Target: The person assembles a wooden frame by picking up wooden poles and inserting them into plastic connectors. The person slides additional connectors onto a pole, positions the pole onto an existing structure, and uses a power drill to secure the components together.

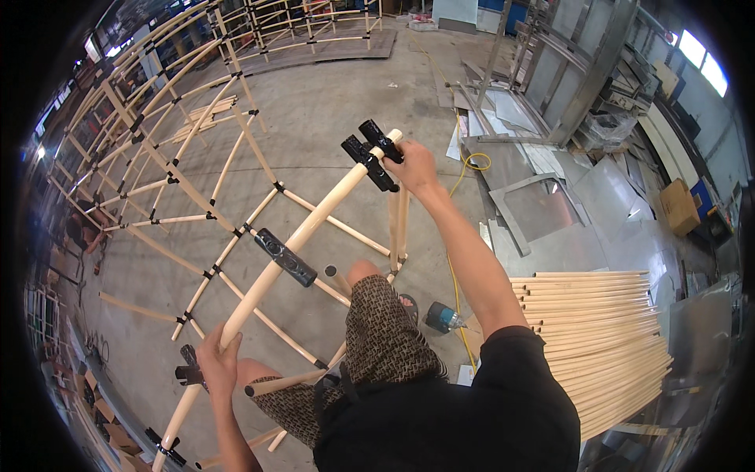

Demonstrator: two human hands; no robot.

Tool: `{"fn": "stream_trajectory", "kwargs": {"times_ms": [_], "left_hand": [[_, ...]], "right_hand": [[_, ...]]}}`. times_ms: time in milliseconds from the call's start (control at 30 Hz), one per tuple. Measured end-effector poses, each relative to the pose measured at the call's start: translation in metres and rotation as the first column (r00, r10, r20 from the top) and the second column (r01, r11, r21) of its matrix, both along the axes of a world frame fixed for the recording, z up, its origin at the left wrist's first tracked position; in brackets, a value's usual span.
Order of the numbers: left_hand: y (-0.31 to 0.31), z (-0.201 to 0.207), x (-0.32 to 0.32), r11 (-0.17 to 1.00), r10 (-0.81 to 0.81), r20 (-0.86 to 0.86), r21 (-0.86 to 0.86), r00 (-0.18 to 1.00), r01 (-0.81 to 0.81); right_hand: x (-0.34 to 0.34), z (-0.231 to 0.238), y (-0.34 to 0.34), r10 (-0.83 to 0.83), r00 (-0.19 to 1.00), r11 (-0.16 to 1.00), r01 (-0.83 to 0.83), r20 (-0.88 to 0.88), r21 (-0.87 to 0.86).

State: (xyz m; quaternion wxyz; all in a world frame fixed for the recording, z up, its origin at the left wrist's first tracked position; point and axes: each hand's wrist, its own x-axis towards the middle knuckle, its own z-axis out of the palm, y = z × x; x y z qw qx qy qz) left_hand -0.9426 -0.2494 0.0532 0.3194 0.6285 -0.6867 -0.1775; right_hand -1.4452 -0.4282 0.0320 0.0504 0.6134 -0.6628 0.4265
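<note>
A long cream-coloured pipe [259,289] slants across in front of me, its far end up and to the right. My right hand [413,167] is closed on a black pipe joint [381,141] near that end. A second black joint [368,163] sits right beside it on the pipe. Around the lower left part of the pipe my left hand [219,363] is closed, next to another black joint [189,368]. Midway between my hands, a longer black joint [285,257] lies across the pipe. Further black joints [163,446] show near its lower end.
Cream pipes form a floor-level frame [263,315] around my legs. A taller pipe frame [149,149] stands at left. A blue cordless drill [443,317] is near my right foot. Stacked pipes [590,338], sheet metal [605,212] and a yellow cord [452,267] lie to the right.
</note>
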Motion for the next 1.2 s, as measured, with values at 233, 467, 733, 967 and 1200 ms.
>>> {"fn": "stream_trajectory", "kwargs": {"times_ms": [233,467,733,967,1200], "left_hand": [[-0.002,0.004,-0.007,0.965,0.033,0.232,-0.262,0.972,0.03],[-0.008,0.012,-0.012,0.973,-0.014,0.281,-0.219,0.96,0.078],[-0.014,0.021,-0.02,0.973,-0.013,0.314,-0.216,0.949,0.085],[-0.02,0.033,-0.031,0.981,-0.047,0.235,-0.173,0.971,0.089],[-0.022,0.022,-0.031,0.976,-0.035,0.251,-0.198,0.967,0.087]], "right_hand": [[-0.032,-0.005,-0.01,-0.038,0.995,0.998,0.034,0.093,0.045],[-0.04,-0.007,-0.008,-0.001,0.984,0.994,-0.019,0.18,0.11],[-0.029,-0.021,-0.01,-0.032,0.987,0.997,0.021,0.156,0.069],[-0.033,-0.027,-0.014,0.037,0.945,0.999,-0.025,0.324,-0.041],[-0.043,-0.042,-0.023,0.059,0.949,0.998,-0.055,0.311,-0.021]]}}
